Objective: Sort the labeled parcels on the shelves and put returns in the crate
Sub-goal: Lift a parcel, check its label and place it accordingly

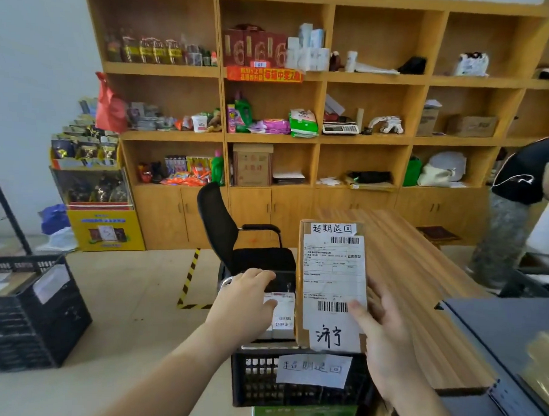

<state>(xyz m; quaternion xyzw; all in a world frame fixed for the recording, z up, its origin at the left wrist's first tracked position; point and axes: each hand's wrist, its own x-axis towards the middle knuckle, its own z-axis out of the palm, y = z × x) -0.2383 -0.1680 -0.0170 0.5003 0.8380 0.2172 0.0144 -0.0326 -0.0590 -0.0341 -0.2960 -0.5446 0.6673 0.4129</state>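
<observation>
My right hand [384, 335] holds a brown cardboard parcel [332, 286] upright, its white shipping label and handwritten slips facing me. It hovers over the black plastic crate [259, 380], which carries a handwritten paper label on its front. My left hand [247, 298] rests palm down on a white-labelled parcel [282, 318] lying inside that crate; whether the fingers grip it is unclear. Wooden shelves [317, 137] fill the far wall.
A wooden table [421, 277] runs along my right, with a dark counter [497, 343] nearer. A black office chair [234, 237] stands behind the crate. Another black crate [26, 307] with parcels sits on the floor at left. A person [519, 193] bends at the far right.
</observation>
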